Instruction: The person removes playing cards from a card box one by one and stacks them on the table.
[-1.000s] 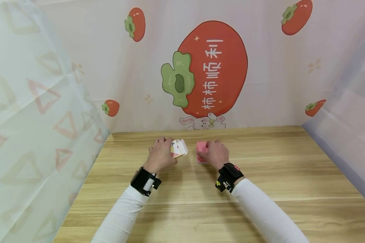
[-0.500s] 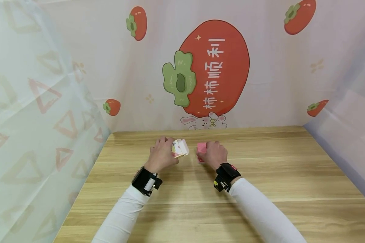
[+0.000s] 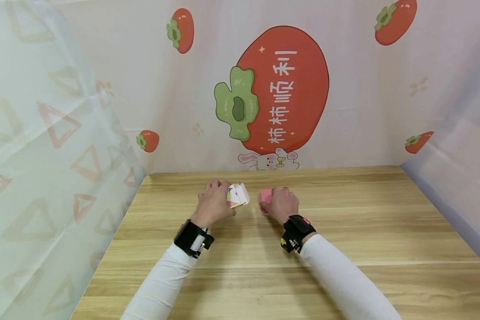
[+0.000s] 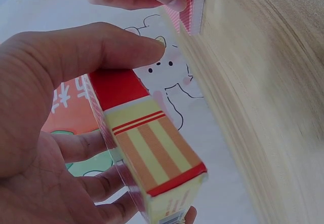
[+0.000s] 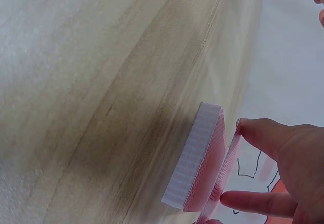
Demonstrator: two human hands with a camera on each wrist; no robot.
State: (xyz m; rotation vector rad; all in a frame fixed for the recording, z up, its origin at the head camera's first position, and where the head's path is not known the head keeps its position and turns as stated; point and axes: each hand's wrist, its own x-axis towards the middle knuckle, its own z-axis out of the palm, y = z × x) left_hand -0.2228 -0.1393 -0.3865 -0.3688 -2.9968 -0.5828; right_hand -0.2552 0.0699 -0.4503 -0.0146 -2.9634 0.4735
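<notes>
My left hand [image 3: 213, 204] grips an opened playing-card box [image 3: 236, 195], raised off the table. Its white flap end points right in the head view. In the left wrist view, the thumb lies along a red and striped side of the card box [image 4: 157, 148], and the fingers support its other side. A deck of playing cards [image 5: 195, 160] with red-patterned backs rests on the table to the right of the box. Over the deck, my right hand [image 3: 282, 204] pinches a thin red-backed card or a few cards [image 5: 228, 163] between thumb and fingers, tilted off the pile.
The wooden table [image 3: 240, 275] extends toward the viewer and to both sides. Behind it hangs a pale cloth [image 3: 356, 98] printed with persimmons, and another patterned cloth [image 3: 56, 186] closes off the left side. Both wrists wear black straps [image 3: 300, 231].
My right hand has shifted slightly left over the deck. The left hand and the card box have barely moved, apart from a small shift of the whole head view.
</notes>
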